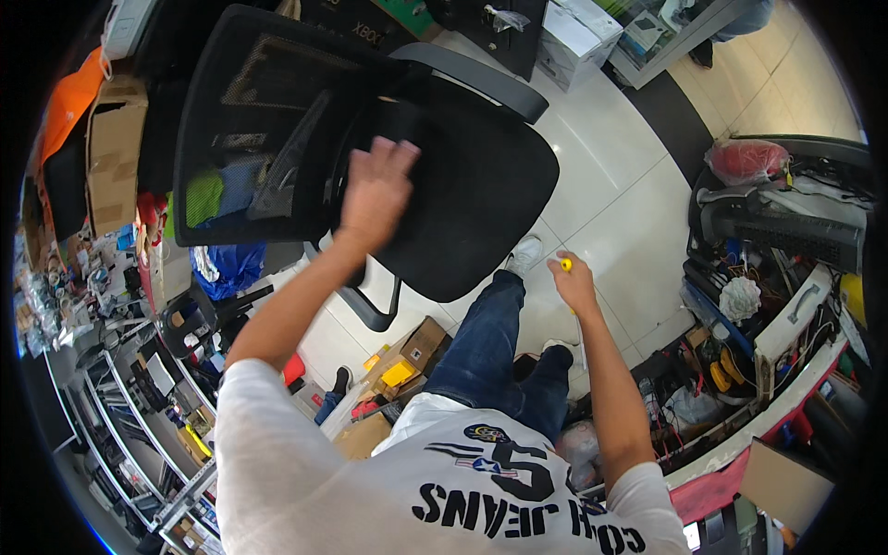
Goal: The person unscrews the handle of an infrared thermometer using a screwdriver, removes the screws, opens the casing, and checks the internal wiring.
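Note:
A black office chair with a mesh back [268, 129] and a padded seat [481, 176] stands in front of me, turned so its back is at the left. My left hand [377, 194], a little blurred, reaches over the place where back and seat meet. Its fingers are stretched out and hold nothing; whether they touch the chair I cannot tell. Off to the right, over the floor, my right hand [575, 285] is closed around a screwdriver with a yellow handle [566, 265]. The thin shaft points down past my wrist, and most of the handle is hidden in the fist.
Armrests [486, 83] stick out from the chair. A cardboard box [407, 356] with yellow items lies by my legs. At the right is a cluttered bench [731, 444] with tools and cables. Shelves [139, 416] fill the left. Another person's shoe [342, 381] shows near the box.

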`<state>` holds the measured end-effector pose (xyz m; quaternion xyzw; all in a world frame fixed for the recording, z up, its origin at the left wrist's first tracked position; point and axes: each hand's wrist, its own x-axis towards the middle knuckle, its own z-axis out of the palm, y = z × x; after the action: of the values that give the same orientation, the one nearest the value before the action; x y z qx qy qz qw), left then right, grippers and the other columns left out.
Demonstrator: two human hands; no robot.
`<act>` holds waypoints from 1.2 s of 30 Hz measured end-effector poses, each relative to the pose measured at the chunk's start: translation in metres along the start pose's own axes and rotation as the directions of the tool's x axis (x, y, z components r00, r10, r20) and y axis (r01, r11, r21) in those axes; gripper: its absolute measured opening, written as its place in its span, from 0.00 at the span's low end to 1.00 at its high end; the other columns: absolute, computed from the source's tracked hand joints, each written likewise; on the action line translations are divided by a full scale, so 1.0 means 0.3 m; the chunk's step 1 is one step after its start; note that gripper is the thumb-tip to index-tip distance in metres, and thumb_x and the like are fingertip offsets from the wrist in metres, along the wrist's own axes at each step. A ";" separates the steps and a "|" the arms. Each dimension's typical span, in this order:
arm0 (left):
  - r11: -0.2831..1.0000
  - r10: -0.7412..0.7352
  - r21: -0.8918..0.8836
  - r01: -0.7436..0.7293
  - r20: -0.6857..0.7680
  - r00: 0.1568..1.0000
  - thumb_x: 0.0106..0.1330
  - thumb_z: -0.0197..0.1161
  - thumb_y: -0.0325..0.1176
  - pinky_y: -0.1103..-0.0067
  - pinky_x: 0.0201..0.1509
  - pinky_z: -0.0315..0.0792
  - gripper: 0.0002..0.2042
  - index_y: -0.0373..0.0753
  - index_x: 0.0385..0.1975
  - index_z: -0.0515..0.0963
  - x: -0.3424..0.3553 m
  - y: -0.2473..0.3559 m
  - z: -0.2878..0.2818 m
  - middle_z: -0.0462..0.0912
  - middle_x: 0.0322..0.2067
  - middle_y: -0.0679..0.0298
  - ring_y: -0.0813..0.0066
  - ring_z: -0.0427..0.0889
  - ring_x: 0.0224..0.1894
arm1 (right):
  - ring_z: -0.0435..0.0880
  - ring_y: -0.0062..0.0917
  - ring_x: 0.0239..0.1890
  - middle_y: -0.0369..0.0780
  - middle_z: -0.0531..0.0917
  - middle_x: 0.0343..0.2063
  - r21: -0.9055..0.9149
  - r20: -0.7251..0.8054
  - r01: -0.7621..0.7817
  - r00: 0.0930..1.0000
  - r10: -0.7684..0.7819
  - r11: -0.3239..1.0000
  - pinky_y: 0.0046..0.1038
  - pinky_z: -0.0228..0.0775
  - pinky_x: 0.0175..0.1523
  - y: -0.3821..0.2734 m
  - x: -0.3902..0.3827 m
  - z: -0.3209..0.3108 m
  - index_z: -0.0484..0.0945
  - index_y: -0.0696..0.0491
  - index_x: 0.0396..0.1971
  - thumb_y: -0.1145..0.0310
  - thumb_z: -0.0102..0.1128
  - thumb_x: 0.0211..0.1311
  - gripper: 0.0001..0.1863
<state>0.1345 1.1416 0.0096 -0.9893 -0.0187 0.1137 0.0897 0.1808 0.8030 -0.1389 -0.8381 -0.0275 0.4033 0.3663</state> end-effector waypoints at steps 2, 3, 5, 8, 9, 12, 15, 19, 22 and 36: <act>0.966 -0.127 0.214 0.141 -0.080 0.989 0.54 0.59 0.26 0.53 0.60 0.58 0.10 0.39 0.37 0.78 -0.050 -0.218 -0.032 0.60 0.64 0.62 0.53 0.58 0.65 | 0.81 0.47 0.43 0.55 0.82 0.37 -0.061 -0.001 -0.013 1.000 0.013 0.998 0.38 0.71 0.49 -0.041 0.013 0.020 0.78 0.59 0.44 0.54 0.60 0.55 0.24; 0.960 -0.167 0.197 0.200 -0.174 0.970 0.54 0.59 0.25 0.50 0.65 0.53 0.11 0.38 0.38 0.77 -0.089 -0.315 0.028 0.55 0.68 0.62 0.50 0.52 0.69 | 0.81 0.48 0.43 0.55 0.82 0.37 -0.069 0.004 -0.012 1.000 0.012 0.998 0.38 0.71 0.50 -0.055 -0.002 0.020 0.78 0.59 0.44 0.54 0.60 0.55 0.25; 0.916 -0.284 0.276 0.290 -0.065 0.957 0.56 0.57 0.24 0.50 0.67 0.49 0.15 0.38 0.44 0.75 -0.087 -0.365 0.066 0.53 0.69 0.60 0.51 0.51 0.70 | 0.81 0.48 0.43 0.55 0.82 0.37 -0.085 -0.006 -0.005 1.000 0.005 0.996 0.38 0.71 0.50 -0.046 -0.039 -0.002 0.78 0.59 0.44 0.53 0.60 0.54 0.25; 0.973 -0.188 0.131 0.191 -0.039 0.981 0.49 0.62 0.24 0.53 0.70 0.46 0.25 0.38 0.52 0.73 -0.026 -0.358 0.184 0.51 0.69 0.57 0.53 0.48 0.71 | 0.81 0.47 0.42 0.54 0.82 0.36 -0.133 -0.044 0.001 0.999 -0.007 0.991 0.38 0.72 0.49 0.069 -0.156 -0.072 0.78 0.58 0.44 0.54 0.61 0.54 0.24; 0.990 -0.104 0.085 0.114 -0.110 0.988 0.51 0.63 0.28 0.55 0.70 0.46 0.27 0.39 0.55 0.71 0.007 -0.354 0.256 0.52 0.69 0.55 0.54 0.49 0.71 | 0.81 0.47 0.41 0.54 0.82 0.35 -0.163 -0.068 -0.020 0.998 0.009 0.986 0.37 0.72 0.48 0.116 -0.198 -0.107 0.78 0.58 0.43 0.55 0.62 0.54 0.24; 1.000 0.027 0.000 -0.027 -0.108 0.994 0.57 0.64 0.43 0.55 0.70 0.47 0.33 0.40 0.62 0.63 0.213 -0.225 0.229 0.53 0.68 0.55 0.53 0.49 0.70 | 0.83 0.45 0.39 0.53 0.83 0.33 -0.139 -0.151 -0.208 0.971 0.187 0.968 0.36 0.73 0.45 0.248 -0.341 -0.217 0.79 0.58 0.42 0.55 0.62 0.54 0.22; 0.974 0.190 -0.071 -0.215 -0.264 0.946 0.54 0.67 0.47 0.56 0.69 0.48 0.37 0.40 0.63 0.60 0.446 -0.110 0.134 0.56 0.66 0.54 0.53 0.51 0.70 | 0.83 0.44 0.39 0.53 0.83 0.33 -0.116 -0.261 -0.377 0.904 0.338 0.919 0.35 0.73 0.45 0.308 -0.491 -0.303 0.79 0.58 0.41 0.55 0.62 0.54 0.22; 0.945 0.323 -0.093 -0.312 0.143 0.935 0.48 0.70 0.46 0.60 0.64 0.60 0.35 0.38 0.55 0.66 0.722 -0.026 0.135 0.73 0.53 0.50 0.51 0.69 0.58 | 0.82 0.44 0.40 0.53 0.82 0.35 0.016 -0.316 -0.533 0.800 0.510 0.846 0.35 0.73 0.46 0.425 -0.660 -0.303 0.79 0.58 0.41 0.56 0.62 0.53 0.22; 0.958 0.283 -0.121 -0.261 0.224 0.933 0.45 0.69 0.36 0.62 0.54 0.70 0.28 0.37 0.47 0.68 0.801 0.000 0.226 0.80 0.40 0.49 0.47 0.78 0.46 | 0.82 0.45 0.42 0.54 0.82 0.36 0.050 -0.327 -0.538 0.787 0.523 0.841 0.36 0.72 0.48 0.493 -0.766 -0.260 0.79 0.58 0.41 0.55 0.62 0.53 0.22; 0.904 0.356 0.162 -0.396 0.231 0.906 0.41 0.68 0.31 0.64 0.50 0.69 0.30 0.36 0.47 0.63 0.698 0.404 0.157 0.79 0.37 0.50 0.52 0.77 0.45 | 0.79 0.47 0.45 0.52 0.82 0.39 0.184 -0.311 -0.668 0.656 0.688 0.721 0.39 0.71 0.50 0.927 -1.290 -0.066 0.79 0.57 0.40 0.53 0.62 0.54 0.22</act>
<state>0.3297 1.0426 -0.1039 -0.9435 0.1763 0.2268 0.1653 -0.1351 0.4560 -0.0540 -0.8363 0.3647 0.3516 0.2099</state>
